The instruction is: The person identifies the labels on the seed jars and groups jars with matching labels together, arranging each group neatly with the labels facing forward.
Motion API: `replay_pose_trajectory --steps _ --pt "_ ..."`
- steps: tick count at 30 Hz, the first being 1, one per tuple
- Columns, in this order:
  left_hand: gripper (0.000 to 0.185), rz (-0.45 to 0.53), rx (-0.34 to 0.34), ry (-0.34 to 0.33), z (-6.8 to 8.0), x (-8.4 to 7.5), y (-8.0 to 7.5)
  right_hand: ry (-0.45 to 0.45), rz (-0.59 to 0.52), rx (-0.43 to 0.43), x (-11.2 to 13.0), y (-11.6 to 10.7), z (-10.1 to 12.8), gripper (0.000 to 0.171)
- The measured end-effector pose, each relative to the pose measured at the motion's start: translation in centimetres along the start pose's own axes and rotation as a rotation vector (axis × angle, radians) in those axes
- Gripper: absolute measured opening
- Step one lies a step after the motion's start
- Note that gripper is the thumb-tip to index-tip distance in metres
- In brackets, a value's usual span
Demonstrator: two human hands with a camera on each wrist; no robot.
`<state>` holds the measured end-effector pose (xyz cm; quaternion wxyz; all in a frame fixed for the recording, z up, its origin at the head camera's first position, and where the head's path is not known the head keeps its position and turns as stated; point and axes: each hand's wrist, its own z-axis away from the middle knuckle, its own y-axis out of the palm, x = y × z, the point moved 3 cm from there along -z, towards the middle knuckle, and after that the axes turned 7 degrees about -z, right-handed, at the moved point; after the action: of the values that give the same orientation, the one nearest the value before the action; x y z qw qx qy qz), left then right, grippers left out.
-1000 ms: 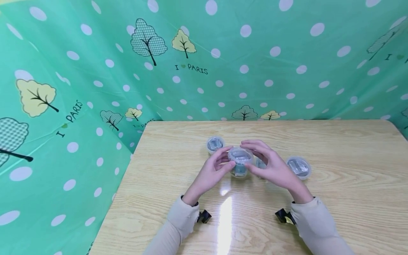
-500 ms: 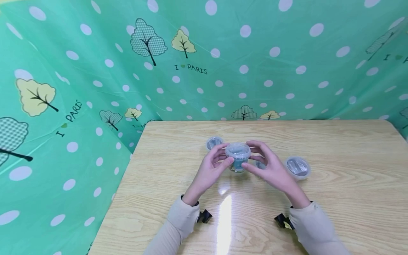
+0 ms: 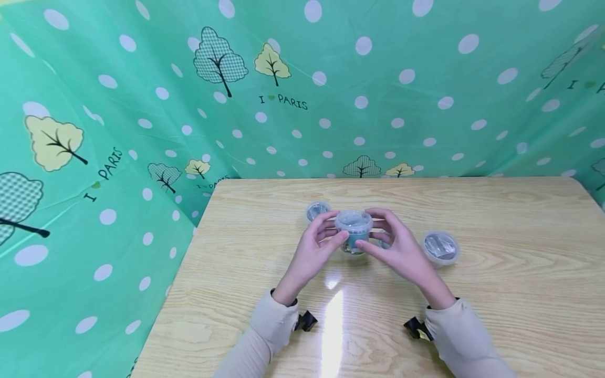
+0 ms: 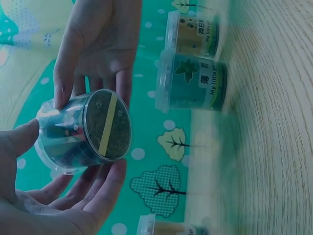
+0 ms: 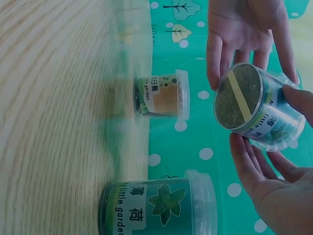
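A clear lidded plastic cup [image 3: 353,223] with a teal label is held up above the table between both hands. My left hand [image 3: 309,252] grips its left side, thumb in front and fingers behind. On the other side my right hand [image 3: 399,247] grips it the same way. Both wrist views show the cup's dark base, crossed by a pale yellow strip [image 4: 108,125]. Leaf art and "little garden" lettering show on its label [image 5: 271,122] in the right wrist view.
Similar lidded cups stand on the wooden table [image 3: 520,294]: one back left [image 3: 316,211], one partly hidden behind my right hand [image 3: 385,241], and one at right [image 3: 440,248]. Orange-brown [image 5: 164,95] and teal [image 5: 161,205] labels show. A green dotted cloth [image 3: 331,105] hangs behind.
The held cup has moved slightly away from me and tipped, showing more of its side. My right hand has shifted a little left with it. The other cups have stayed put.
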<state>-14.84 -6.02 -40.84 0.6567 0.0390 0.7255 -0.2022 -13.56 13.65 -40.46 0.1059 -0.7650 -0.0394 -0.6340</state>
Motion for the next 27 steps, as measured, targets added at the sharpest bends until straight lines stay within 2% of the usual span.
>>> replay_pose_trajectory --steps 5,12,27 --pt "0.053 0.014 0.009 0.003 0.03 0.02 -0.02 0.005 -0.024 -0.001 0.08 -0.17 -0.02 0.069" --pt "0.061 0.029 0.044 0.049 0.16 -0.14 0.11 0.026 -0.059 0.005 0.11 -0.36 0.09 0.065" --pt "0.078 0.039 0.113 0.112 0.17 -0.28 0.60 -0.002 -0.095 0.020 0.32 -0.52 0.15 0.064"
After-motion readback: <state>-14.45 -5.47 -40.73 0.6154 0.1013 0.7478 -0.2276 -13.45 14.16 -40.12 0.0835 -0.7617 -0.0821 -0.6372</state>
